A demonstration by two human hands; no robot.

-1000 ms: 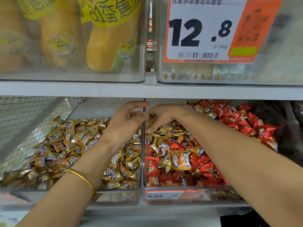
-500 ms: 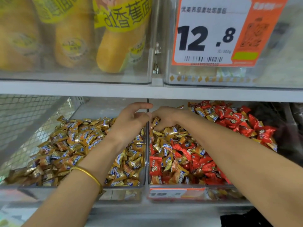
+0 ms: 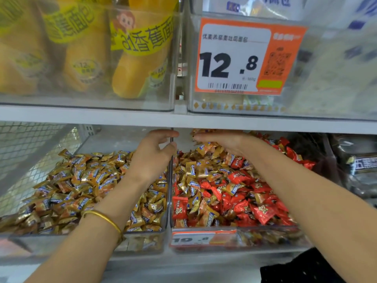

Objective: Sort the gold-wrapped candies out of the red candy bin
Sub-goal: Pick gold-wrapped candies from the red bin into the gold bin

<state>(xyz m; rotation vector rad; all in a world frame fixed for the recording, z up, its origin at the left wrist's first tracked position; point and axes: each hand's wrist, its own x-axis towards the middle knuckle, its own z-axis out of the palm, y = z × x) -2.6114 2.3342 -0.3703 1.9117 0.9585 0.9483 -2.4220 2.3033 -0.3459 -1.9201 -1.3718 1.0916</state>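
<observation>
Two clear bins stand side by side on the lower shelf. The left bin (image 3: pixel 142 245) holds only gold-wrapped candies (image 3: pixel 85 180). In the red candy bin (image 3: pixel 271 241), red candies (image 3: pixel 263 213) lie mixed with gold-wrapped ones (image 3: pixel 191 168), which are thick along its left side. My left hand (image 3: pixel 153 156) hovers over the back right of the left bin, fingers loosely curved and empty, right against the wall between the bins (image 3: pixel 171 186). My right hand (image 3: pixel 222 139) is raised at the back left of the red bin, just under the shelf, and holds several gold candies (image 3: pixel 204 131) that peep over its fingers.
The upper shelf edge (image 3: pixel 122 117) hangs low over both hands. Above it are clear bins of yellow banana-bread packs (image 3: pixel 140 58) and an orange 12.8 price tag (image 3: pixel 240 58). A wire mesh panel (image 3: pixel 26 152) closes the left side. Dark packs (image 3: pixel 363 166) lie to the right.
Both hands have moved up and back toward the rear of the bins. My right hand has lifted off the pile with gold candies, and the camera has tilted downward.
</observation>
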